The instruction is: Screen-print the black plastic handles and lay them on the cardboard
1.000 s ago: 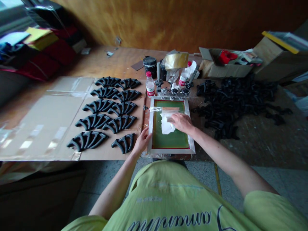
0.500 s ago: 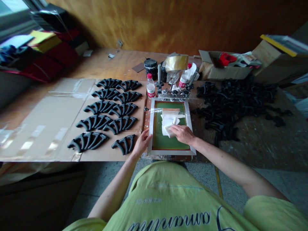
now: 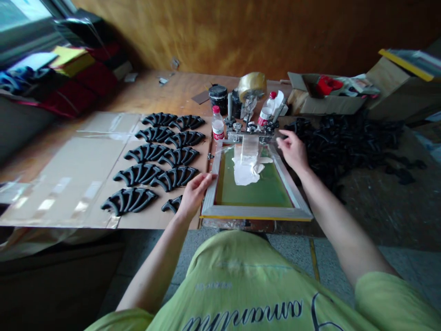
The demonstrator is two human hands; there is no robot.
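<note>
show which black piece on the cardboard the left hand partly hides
The front-right piece: the left hand hides its right end, while the others show clear of it.

Dim, lit from the window [image 3: 25, 17] far left of the screen frame [image 3: 257, 213], shiny on tape strips [image 3: 83, 206] nearer it, dark on the black pile [image 3: 347, 142] to its right, stretched and blurry farthest out.

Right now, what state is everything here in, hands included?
Screen-printing frame, tilted, near edge raised
White ink, smeared on the mesh
Squeegee, resting in the ink
Left bottle, capped, upright
Cardboard box, open
Left black parts, in rows
Right black parts, heaped
Left hand, closed on the frame
Right hand, fingers bent, apparently empty
</note>
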